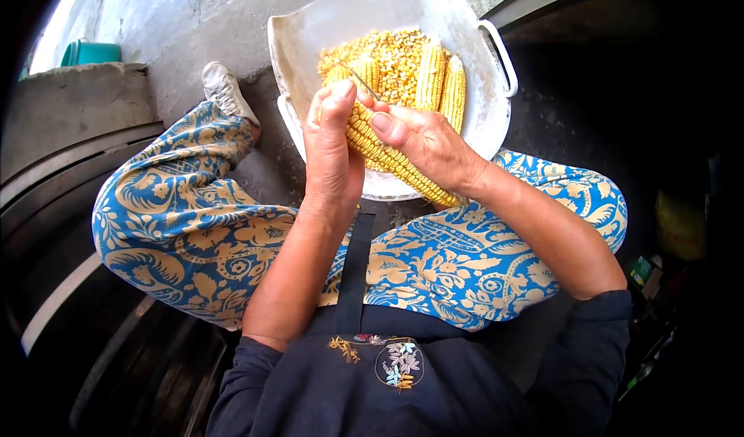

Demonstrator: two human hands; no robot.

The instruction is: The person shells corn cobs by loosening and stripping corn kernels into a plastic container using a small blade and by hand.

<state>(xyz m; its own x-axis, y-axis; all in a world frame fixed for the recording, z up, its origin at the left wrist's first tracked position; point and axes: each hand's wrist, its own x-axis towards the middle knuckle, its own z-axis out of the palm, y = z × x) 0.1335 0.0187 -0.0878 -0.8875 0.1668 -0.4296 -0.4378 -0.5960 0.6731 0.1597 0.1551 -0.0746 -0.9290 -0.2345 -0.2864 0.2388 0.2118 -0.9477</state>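
Note:
A yellow corn cob (399,165) slants between my hands above the tub, its lower end pointing toward my right knee. My left hand (335,131) is closed around the cob's upper end, thumb on top. My right hand (426,141) is closed against the cob's side, with its thumb pressed on the kernels. A thin metal rod (364,82) sticks out between the fingers of both hands; which hand grips it I cannot tell. Below them, the white tub (302,49) holds loose corn kernels (391,61) and several whole cobs, including one cob (454,92) at the right.
The tub has a white handle (502,61) on its right side. My legs in blue patterned trousers (194,228) are spread on either side of it. A white shoe (226,92) rests on the concrete floor (194,18). A green container (91,52) stands on a ledge at the left.

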